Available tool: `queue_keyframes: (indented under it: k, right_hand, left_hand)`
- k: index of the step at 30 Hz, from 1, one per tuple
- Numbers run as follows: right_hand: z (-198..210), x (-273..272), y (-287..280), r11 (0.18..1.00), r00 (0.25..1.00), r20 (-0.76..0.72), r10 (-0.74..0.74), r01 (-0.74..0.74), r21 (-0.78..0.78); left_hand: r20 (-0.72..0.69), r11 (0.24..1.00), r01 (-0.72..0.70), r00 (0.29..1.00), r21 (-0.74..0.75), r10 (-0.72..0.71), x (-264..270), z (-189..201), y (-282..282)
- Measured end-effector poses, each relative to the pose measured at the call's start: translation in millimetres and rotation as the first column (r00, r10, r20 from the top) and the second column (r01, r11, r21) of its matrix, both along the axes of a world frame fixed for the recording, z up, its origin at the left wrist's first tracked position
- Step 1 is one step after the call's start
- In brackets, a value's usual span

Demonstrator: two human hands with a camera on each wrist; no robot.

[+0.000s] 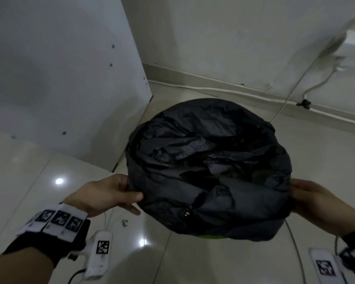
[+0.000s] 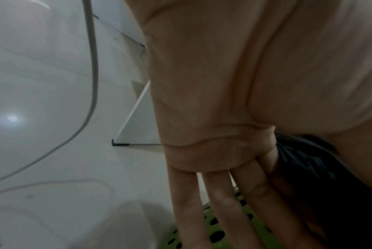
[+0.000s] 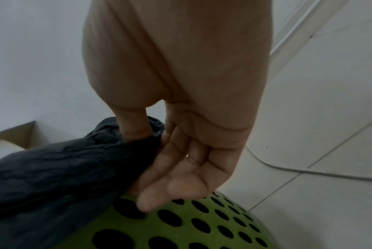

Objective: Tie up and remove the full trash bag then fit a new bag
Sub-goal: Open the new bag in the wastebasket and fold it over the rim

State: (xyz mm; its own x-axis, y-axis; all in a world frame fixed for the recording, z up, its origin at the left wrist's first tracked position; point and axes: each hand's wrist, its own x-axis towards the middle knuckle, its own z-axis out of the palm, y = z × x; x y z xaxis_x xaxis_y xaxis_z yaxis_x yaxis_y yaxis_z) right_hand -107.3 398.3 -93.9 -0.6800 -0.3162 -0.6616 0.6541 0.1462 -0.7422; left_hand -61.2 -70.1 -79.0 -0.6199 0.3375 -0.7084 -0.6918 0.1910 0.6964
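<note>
Starting at far left: glossy pale tiled floor [image 1: 39, 160] with two bright light reflections, a thin white cable [image 2: 91, 84] curving over it in the left wrist view. Tall white flat panel [image 1: 59, 78] stands on the floor in the corner, small dark dots on its face, black foot at its lower corner. Left hand [image 1: 111, 193] pinches the left edge of the crumpled black plastic trash bag [image 1: 209, 167], thumb on top, fingers under the rim; wrist band with black-and-white markers. Bag is stretched over the mouth of the round green perforated plastic bin [image 3: 181, 224], which sits on the floor centre-frame, just beside the panel; only a green sliver shows under the bag in the head view. Bag film sags in folds into the opening. Right hand [image 1: 316, 201] pinches the bag's right edge, thumb pressed on the film, other fingers loosely extended beside the bin wall. Behind: white wall [image 1: 234, 37] with a pale skirting strip along its base, white cords [image 1: 291, 95] hanging down the wall at upper right.
</note>
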Motion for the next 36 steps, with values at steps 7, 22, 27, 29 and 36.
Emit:
queue_keyframes:
  k: [7, 22, 27, 29, 36]
  right_hand:
    - [-10, 19, -37, 0.955, 0.966, -0.027, -0.258, 0.251, -0.157]
    - [-47, 113, -47, 0.575, 0.785, 0.060, -0.616, 0.501, -0.647]
    - [-67, 118, -77, 0.712, 0.739, -0.050, -0.672, 0.626, -0.318]
    - [-74, 115, -77, 0.717, 0.716, -0.089, -0.693, 0.671, -0.190]
    - [-16, 109, -46, 0.537, 0.562, -0.561, -0.607, 0.811, 0.233]
  left_hand:
    - [-0.153, 0.996, 0.041, 0.988, 0.076, -0.029, 17, -32, -14]
    - [-0.051, 0.790, 0.003, 0.998, 0.614, 0.036, 20, -75, -10]
    - [-0.190, 0.996, -0.081, 0.978, 0.029, 0.085, 22, -80, 6]
    - [-0.177, 0.939, -0.343, 0.925, -0.002, 0.337, 18, -83, 11]
    - [-0.398, 0.799, -0.576, 0.701, 0.172, 0.592, 13, -19, 47]
